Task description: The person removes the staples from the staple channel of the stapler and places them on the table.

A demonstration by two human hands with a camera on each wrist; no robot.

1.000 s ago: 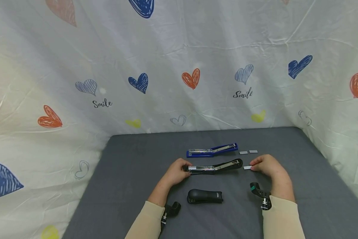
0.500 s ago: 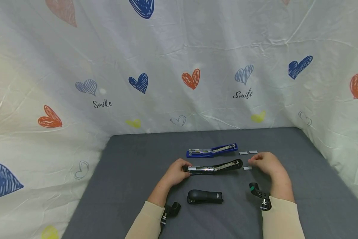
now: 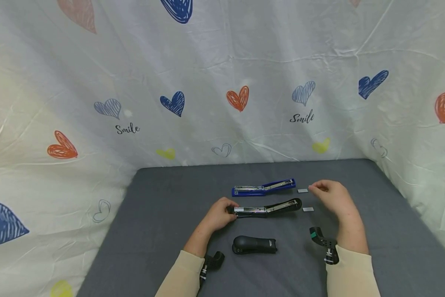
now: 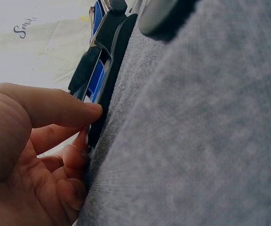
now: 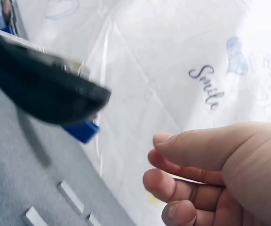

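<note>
In the head view my left hand (image 3: 219, 214) pinches the left end of a black stapler (image 3: 284, 205) that lies opened out flat, its metal tray showing. Thumb and fingers on that black stapler (image 4: 119, 44) also show in the left wrist view. My right hand (image 3: 333, 199) hovers by the small staple strips, fingers loosely curled. Nothing shows between the fingers of my right hand (image 5: 206, 174) in the right wrist view. One staple strip (image 3: 308, 209) lies right of the black stapler, another staple strip (image 3: 302, 190) farther back. A third strip (image 5: 93, 220) shows in the right wrist view.
Behind the black stapler, an opened blue stapler (image 3: 263, 187) lies on the grey tabletop (image 3: 178, 198). A closed black stapler (image 3: 254, 244) lies between my forearms. A white curtain (image 3: 200, 132) printed with hearts hangs beyond the table's back edge.
My right hand has let go of the near staple strip and moved up and back, past the rear strips, hiding one in the head view. My left hand stays on the black stapler.
</note>
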